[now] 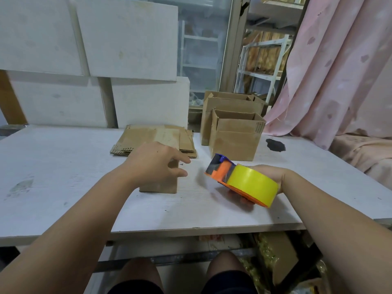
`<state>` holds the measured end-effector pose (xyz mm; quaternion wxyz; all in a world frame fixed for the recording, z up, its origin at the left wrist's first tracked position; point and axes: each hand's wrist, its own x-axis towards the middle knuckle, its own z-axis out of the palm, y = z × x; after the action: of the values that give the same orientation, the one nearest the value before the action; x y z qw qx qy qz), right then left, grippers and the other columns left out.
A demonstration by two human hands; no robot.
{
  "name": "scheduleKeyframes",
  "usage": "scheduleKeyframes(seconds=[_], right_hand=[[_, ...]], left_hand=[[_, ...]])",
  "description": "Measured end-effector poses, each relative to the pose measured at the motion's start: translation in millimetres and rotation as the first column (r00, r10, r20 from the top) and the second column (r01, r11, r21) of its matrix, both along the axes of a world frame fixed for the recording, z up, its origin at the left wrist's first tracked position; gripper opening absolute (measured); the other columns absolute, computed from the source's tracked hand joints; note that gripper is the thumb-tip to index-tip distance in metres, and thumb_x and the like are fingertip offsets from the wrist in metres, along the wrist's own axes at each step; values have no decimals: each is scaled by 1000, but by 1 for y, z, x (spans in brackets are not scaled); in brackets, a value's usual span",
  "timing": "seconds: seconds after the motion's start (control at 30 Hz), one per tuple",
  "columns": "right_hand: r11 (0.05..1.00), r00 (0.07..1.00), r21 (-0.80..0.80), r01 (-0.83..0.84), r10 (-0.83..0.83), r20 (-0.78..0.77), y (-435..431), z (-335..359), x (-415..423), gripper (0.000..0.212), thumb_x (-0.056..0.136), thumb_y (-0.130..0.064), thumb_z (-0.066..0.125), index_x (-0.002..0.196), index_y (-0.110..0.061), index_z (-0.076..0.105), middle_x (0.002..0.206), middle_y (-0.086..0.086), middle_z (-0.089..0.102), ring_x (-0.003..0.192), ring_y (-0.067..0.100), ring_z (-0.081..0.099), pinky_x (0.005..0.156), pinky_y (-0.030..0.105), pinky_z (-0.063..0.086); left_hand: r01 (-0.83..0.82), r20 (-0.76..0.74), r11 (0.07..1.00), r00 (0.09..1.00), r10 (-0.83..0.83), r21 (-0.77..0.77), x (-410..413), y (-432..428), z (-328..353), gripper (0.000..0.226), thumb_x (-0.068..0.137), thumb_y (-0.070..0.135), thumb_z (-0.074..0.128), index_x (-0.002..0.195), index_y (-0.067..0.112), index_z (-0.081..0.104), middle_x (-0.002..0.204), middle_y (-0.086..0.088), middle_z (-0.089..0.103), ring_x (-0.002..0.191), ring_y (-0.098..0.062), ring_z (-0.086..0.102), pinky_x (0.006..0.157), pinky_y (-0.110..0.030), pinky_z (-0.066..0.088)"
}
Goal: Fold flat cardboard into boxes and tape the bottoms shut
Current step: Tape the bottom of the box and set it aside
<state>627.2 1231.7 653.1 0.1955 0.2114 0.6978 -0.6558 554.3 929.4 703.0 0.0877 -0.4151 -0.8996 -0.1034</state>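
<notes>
One view only, head-worn, wide-angle. Looked forward and down across the table point(53, 166) from its near edge, close in. Left hand point(154, 164) and right hand point(273, 175) sat mid-frame, knees point(137, 270) at the bottom. Far field took in white panels point(127, 39) left, shelving point(263, 60) and pink curtain point(339, 71) right. Straight edges bowed toward the frame's borders.

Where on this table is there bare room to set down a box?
The table is bare left of the small box and the flat cardboard stack, and along the front edge. Crowded: back right, by the folded boxes.
</notes>
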Motion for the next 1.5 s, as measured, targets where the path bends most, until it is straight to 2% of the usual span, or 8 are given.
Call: scheduleKeyframes(seconds=[0.13,0.47,0.67,0.9,1.07,1.2,1.3,1.5], right_hand=[[996,997,56,-62,65,-42,9,-1,-5,66,71,-57,65,119,-12,61,106,14,69,86,26,67,85,39,52],[971,979,163,-175,189,-72,14,13,-12,64,54,-38,91,105,-9,67,100,14,72,87,26,71,68,34,57],[863,985,506,5,83,-152,-2,20,-23,6,85,-11,70,83,-7,66,77,9,69,66,19,66,58,27,54],[661,977,749,51,122,-174,-11,15,-35,26,77,-31,78,83,-7,70,69,4,63,64,19,58,55,25,45],[523,975,852,11,182,-125,-20,18,-41,14,79,-26,76,78,-15,67,73,3,63,70,19,58,58,26,43],[538,941,842,46,259,-217,-34,28,-41,64,82,-9,66,141,-23,45,137,4,55,122,24,53,93,33,48],[528,764,727,439,207,-611,-73,34,-35,60,80,-3,54,135,-26,52,130,0,58,121,17,51,96,29,43],[761,633,563,322,269,-726,-148,18,-30,55,84,7,41,130,-15,59,124,-5,63,110,0,55,98,9,38]], left_hand=[[11,-23,1000,1000,-11,17,1,2,-1,35,85,57,56,118,47,59,121,19,61,121,-5,50,78,-23,41],[-65,-182,993,982,45,-101,4,1,-8,62,93,44,51,147,40,21,155,21,15,126,-12,45,92,-29,42],[-86,-249,992,966,62,-87,4,7,-13,30,98,31,41,126,32,49,149,24,28,112,-12,54,70,-26,40],[-69,-244,995,969,49,-74,-2,8,-18,28,100,26,39,114,34,61,150,21,31,109,-15,58,67,-26,40],[-83,-234,996,969,77,-18,1,9,-13,45,99,24,39,142,34,30,121,11,57,99,-19,58,74,-34,49],[-112,-203,994,973,107,-12,-1,8,-12,46,98,25,42,142,32,31,123,9,58,106,-17,55,80,-33,47],[-103,-169,994,981,97,-28,-4,6,-9,52,97,23,45,145,32,27,128,6,56,111,-18,53,84,-33,45],[-42,-24,986,999,47,160,-7,-1,-11,58,94,16,54,145,26,31,136,3,49,119,-17,49,94,-35,43]])
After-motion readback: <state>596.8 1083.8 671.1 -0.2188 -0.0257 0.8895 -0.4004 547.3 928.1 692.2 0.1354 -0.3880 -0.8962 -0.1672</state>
